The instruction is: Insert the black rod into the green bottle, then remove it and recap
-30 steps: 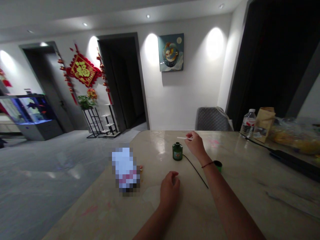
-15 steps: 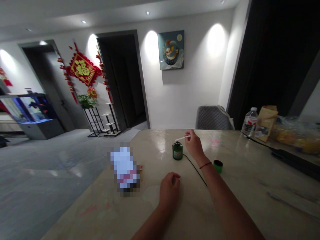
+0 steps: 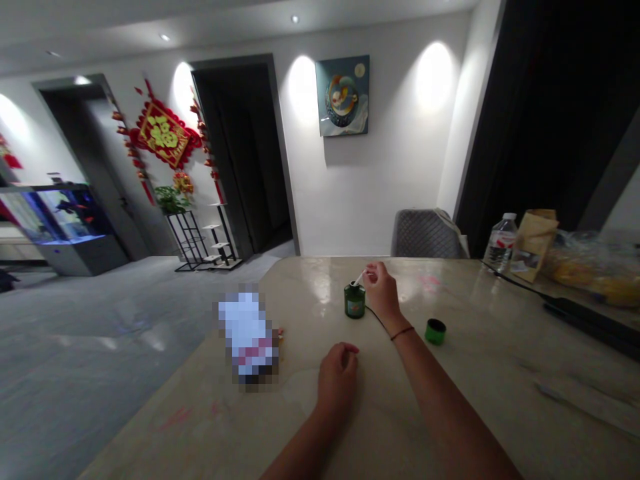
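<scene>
A small green bottle [image 3: 355,301] stands open on the beige marble table [image 3: 480,373]. My right hand [image 3: 381,293] pinches a thin white stick [image 3: 359,278], whose tip rests at the bottle's mouth. The bottle's green cap [image 3: 435,331] lies to the right of my right wrist. My left hand [image 3: 337,378] rests on the table nearer to me, its fingers curled in a loose fist with nothing visible in it. A thin black cord [image 3: 376,315] runs across the table under my right forearm.
A blurred white object [image 3: 249,340] lies at the table's left edge. At the far right stand a water bottle [image 3: 499,244], a brown paper bag [image 3: 533,243] and plastic bags. A grey chair [image 3: 425,235] sits behind the table. The floor drops away on the left.
My right hand has lowered and tilted the white stick, bringing its tip from above the table down to the mouth of the green bottle. My left hand has stayed put.
</scene>
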`<state>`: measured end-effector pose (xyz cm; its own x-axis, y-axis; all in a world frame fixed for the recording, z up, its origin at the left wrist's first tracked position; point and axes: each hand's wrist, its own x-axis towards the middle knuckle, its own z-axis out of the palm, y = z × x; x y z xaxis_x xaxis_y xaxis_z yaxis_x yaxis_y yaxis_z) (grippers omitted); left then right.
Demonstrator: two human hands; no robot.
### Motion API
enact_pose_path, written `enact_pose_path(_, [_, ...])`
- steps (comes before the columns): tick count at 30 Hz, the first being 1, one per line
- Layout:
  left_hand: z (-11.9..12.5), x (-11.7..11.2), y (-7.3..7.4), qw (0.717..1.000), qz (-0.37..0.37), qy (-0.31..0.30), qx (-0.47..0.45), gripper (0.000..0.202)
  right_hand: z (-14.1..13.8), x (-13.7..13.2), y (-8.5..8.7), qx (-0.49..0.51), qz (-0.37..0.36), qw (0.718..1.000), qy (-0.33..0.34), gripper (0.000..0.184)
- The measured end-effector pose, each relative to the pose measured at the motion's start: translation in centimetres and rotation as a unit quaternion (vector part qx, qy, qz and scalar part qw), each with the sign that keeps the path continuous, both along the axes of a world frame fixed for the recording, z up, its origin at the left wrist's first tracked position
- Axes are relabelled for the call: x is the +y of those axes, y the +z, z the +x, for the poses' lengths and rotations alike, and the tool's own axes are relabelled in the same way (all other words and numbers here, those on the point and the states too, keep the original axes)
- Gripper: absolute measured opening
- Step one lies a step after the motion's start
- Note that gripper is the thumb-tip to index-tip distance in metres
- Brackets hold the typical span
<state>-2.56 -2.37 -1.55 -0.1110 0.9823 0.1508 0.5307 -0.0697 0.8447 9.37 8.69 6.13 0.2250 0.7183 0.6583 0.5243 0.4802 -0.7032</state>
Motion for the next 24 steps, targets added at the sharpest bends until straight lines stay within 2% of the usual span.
enact_pose_path(2, [0.0,0.0,0.1,1.000,0.002,0.003,0.005,0.018,-0.2,0.3,-0.2,0.000,-0.016,1.000,0.006,0.014])
enact_pose_path(9, [0.1,0.0,-0.1,1.000,0.009,0.011,0.011,0.016,-0.4,1.8,-0.5,-0.101,-0.065,0.993,-0.001,0.010])
enact_pose_path(14, [0.2,-0.2,0.0,1.000,0.008,0.011,0.015,0.016,-0.8,1.9,-1.3,-0.164,-0.105,0.981,-0.013,0.010])
enact_pose_path(24, [0.1,-0.3,0.2,1.000,0.012,0.000,0.026,0.016,-0.5,1.7,-1.4,-0.209,-0.092,0.973,-0.019,0.013])
